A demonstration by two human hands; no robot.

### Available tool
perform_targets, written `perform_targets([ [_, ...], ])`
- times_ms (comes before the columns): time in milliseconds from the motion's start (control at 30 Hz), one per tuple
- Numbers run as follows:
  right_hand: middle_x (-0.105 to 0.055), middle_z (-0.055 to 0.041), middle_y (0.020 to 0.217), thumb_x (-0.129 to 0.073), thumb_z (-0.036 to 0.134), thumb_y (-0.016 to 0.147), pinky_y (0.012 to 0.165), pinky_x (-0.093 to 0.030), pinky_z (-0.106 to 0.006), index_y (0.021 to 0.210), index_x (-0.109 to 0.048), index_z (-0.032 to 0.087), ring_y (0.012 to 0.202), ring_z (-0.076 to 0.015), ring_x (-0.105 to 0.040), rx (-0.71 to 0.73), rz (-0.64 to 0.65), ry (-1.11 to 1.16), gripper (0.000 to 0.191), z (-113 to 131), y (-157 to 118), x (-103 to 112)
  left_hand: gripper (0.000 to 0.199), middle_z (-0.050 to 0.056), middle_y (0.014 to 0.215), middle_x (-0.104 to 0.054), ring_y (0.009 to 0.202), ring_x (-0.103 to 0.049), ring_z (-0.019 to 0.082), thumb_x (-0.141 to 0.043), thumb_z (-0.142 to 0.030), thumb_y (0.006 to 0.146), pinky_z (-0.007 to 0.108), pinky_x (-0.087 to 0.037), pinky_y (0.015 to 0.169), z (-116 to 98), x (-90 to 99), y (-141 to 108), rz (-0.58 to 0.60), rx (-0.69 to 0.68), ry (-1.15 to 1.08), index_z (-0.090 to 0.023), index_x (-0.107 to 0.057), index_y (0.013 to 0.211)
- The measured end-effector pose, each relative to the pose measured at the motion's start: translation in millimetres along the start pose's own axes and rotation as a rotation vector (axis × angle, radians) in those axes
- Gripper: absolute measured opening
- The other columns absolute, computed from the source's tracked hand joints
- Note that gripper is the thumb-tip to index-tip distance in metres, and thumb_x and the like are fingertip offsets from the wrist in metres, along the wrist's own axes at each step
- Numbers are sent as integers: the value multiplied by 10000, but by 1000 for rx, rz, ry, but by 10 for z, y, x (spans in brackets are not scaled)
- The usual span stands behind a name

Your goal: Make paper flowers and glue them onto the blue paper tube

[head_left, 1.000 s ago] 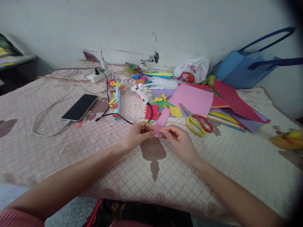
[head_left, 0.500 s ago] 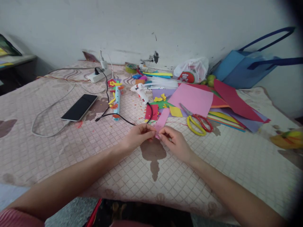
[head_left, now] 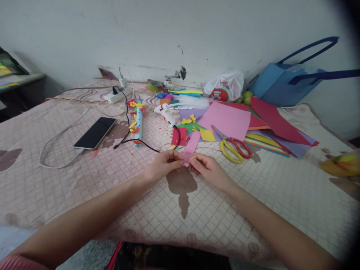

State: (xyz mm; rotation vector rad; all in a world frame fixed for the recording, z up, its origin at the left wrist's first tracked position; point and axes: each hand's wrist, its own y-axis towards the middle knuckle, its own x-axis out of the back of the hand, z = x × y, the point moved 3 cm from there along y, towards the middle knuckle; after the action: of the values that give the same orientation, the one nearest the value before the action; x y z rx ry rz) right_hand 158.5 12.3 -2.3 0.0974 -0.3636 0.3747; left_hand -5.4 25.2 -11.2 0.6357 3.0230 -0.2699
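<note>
My left hand [head_left: 166, 164] pinches a small pink paper piece [head_left: 186, 164] between thumb and fingertips, low over the tablecloth. A short gap away, my right hand [head_left: 209, 168] has its thumb and fingers pressed together; what they hold, if anything, is too small to make out. Just beyond both hands lies a pink paper strip [head_left: 192, 143]. Scissors [head_left: 233, 149] with yellow and red handles rest to the right of it. Behind the left hand are a white glue gun [head_left: 166, 114] and a light blue strip [head_left: 138, 125] decorated with colourful paper shapes.
A phone [head_left: 95, 133] on a cable lies left, near a power strip [head_left: 118, 96]. Coloured paper sheets [head_left: 226, 119] are spread at the back right, before a plastic bag [head_left: 225, 87] and a blue bag [head_left: 281, 84]. The glue gun's black cord [head_left: 140, 141] crosses the table.
My fingertips have drawn slightly apart, and more of the small pink piece shows at my left fingertips. The view has shifted a little.
</note>
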Motion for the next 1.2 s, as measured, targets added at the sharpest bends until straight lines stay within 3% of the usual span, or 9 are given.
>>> perform_targets([
  [200, -468, 30, 656, -535, 333, 849, 560, -337, -240, 717, -532, 184, 606, -109, -422, 0, 13, 44, 199, 27, 0, -1, 210, 25, 786, -618, 645, -535, 85, -676, -285, 729, 211, -416, 611, -15, 0, -2, 34, -34, 24, -113, -618, 835],
  [467, -519, 12, 698, -507, 291, 864, 601, -370, -247, 749, -550, 184, 664, -125, -469, 37, -8, -27, 163, 22, -6, -11, 176, 42, 776, -649, 691, -563, 106, -610, -287, 800, 205, -426, 607, -104, -13, -45, 34, -219, 359, -118, -652, 828],
  [767, -532, 11, 695, -501, 266, 862, 591, -376, -247, 755, -559, 185, 655, -125, -479, 57, -15, -93, 146, 33, -10, -9, 102, 34, 807, -637, 740, -572, 118, -553, -174, 808, 225, -456, 674, -219, -53, -124, -10, -390, 612, -151, -652, 822],
  [1200, -558, 0, 734, -517, 254, 846, 608, -404, -252, 791, -570, 183, 680, -130, -503, 49, -25, -90, 104, 42, -16, -38, 97, 32, 741, -647, 664, -567, 116, -544, -163, 784, 221, -441, 614, -138, -53, -95, -41, -288, 589, -129, -635, 777],
])
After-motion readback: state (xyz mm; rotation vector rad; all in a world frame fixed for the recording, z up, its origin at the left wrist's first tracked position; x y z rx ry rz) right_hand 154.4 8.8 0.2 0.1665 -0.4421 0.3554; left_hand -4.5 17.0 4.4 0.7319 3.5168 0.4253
